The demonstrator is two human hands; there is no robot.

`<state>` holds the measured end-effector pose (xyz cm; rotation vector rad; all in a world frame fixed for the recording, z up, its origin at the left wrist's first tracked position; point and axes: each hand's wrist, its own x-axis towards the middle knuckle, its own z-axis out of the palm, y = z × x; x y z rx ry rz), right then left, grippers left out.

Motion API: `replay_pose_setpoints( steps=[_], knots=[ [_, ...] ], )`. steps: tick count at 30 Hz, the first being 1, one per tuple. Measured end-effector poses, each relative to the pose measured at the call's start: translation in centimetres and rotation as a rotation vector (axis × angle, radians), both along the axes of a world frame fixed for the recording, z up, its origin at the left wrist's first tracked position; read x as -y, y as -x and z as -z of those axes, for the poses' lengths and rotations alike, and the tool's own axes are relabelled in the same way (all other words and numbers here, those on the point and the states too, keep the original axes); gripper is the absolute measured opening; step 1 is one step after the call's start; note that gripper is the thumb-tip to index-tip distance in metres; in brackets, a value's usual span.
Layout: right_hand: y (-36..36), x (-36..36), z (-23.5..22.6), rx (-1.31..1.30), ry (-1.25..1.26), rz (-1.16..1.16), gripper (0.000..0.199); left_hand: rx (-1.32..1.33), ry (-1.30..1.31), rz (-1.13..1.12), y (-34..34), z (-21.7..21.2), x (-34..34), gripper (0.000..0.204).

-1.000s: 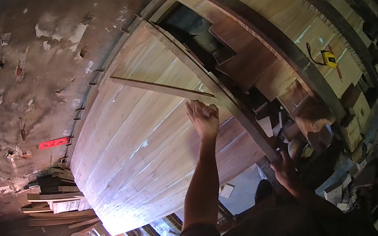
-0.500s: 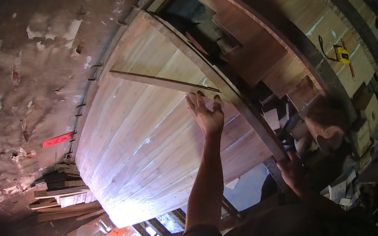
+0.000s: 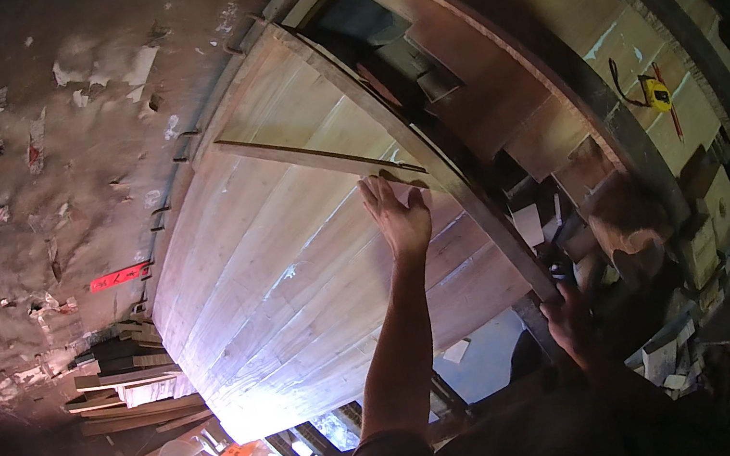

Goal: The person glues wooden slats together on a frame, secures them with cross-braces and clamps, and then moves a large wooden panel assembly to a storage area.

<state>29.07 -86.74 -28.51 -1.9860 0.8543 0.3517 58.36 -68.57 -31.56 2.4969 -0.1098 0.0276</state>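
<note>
A broad panel of pale wooden planks (image 3: pixel 288 232) lies in front of me. Across it runs a narrow wooden strip (image 3: pixel 303 154), its right end meeting a long wooden bar (image 3: pixel 413 141) at a slant. My left hand (image 3: pixel 404 226) is stretched out flat, fingertips against the strip's near edge close to that joint, thumb apart. At the bar's near end is my right hand (image 3: pixel 573 323), in shadow, with its fingers curled round it. A small dark thing beside those fingers is too dim to name.
Curved wooden ribs (image 3: pixel 541 60) rise at the right. A yellow tape measure (image 3: pixel 657 93) lies between two of them. Wood offcuts (image 3: pixel 529 226) fill the gap beyond the bar. Stacked boards (image 3: pixel 135 391) stand at the left by a rough wall (image 3: pixel 72 172).
The view has shifted slightly. My left hand stays at the strip with its fingers a little closer together. My right hand has shifted slightly at the bar's end.
</note>
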Motion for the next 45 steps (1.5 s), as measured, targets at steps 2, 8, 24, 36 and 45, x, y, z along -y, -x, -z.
replay_pose_setpoints(
  steps=[2,8,24,36,45],
  knots=[
    [0.5,0.2,0.6,0.002,0.008,-0.040,0.051,-0.034,0.002,-0.023,-0.2,-0.4,0.4,0.070],
    [1.2,0.0,2.1,0.157,-0.063,-0.034,0.064,0.002,0.002,0.002,2.7,-1.5,-0.5,0.073],
    [0.8,2.7,-0.2,0.151,-0.016,-0.025,0.062,-0.043,-0.213,0.278,27.6,-8.8,-9.7,0.058],
    [2.2,2.4,3.0,-0.008,-0.330,0.083,0.036,-0.687,1.728,-1.417,27.9,-4.8,-18.3,0.052],
    [2.3,1.0,3.3,0.207,-0.392,0.306,0.022,-0.427,1.720,-1.562,27.1,-6.3,-16.6,0.069]
  ],
)
